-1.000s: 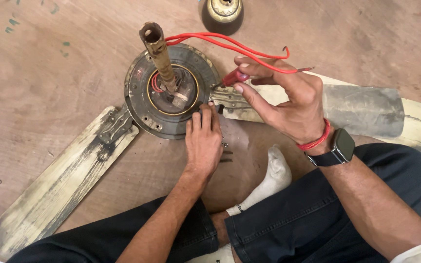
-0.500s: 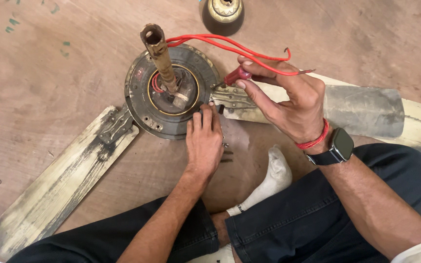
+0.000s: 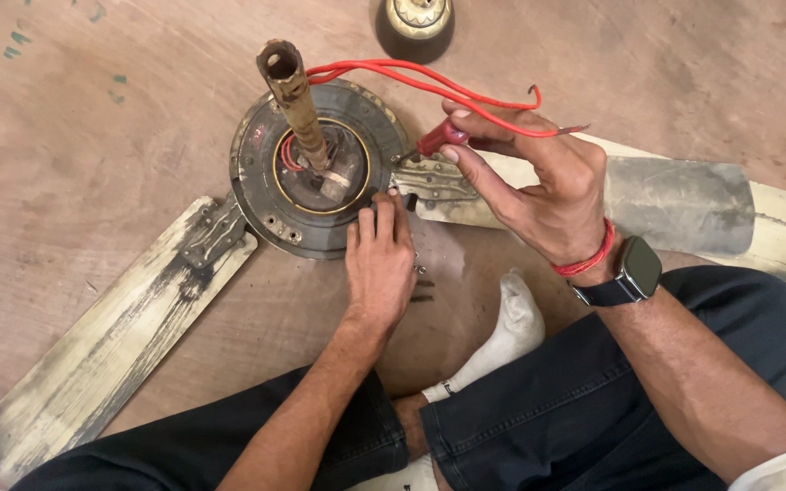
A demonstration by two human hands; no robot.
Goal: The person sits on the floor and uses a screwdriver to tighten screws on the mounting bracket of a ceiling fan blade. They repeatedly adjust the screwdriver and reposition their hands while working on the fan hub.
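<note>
The fan motor (image 3: 320, 168) is lying on the floor (image 3: 93, 109), unmoved. The left hand (image 3: 379, 264) is still pressing flat (grip released) against its rim; the right hand (image 3: 543, 186), fingers clenched, keeps gripping the red screwdriver (image 3: 438, 138), barely shifted, at the blade bracket (image 3: 434, 177).

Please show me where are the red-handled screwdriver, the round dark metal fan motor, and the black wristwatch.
Red-handled screwdriver (image 3: 441, 136), head view: on its red handle, between the right-hand fingers.
Round dark metal fan motor (image 3: 266, 195), head view: on its left outer rim.
Black wristwatch (image 3: 639, 266), head view: on its dark face.
</note>
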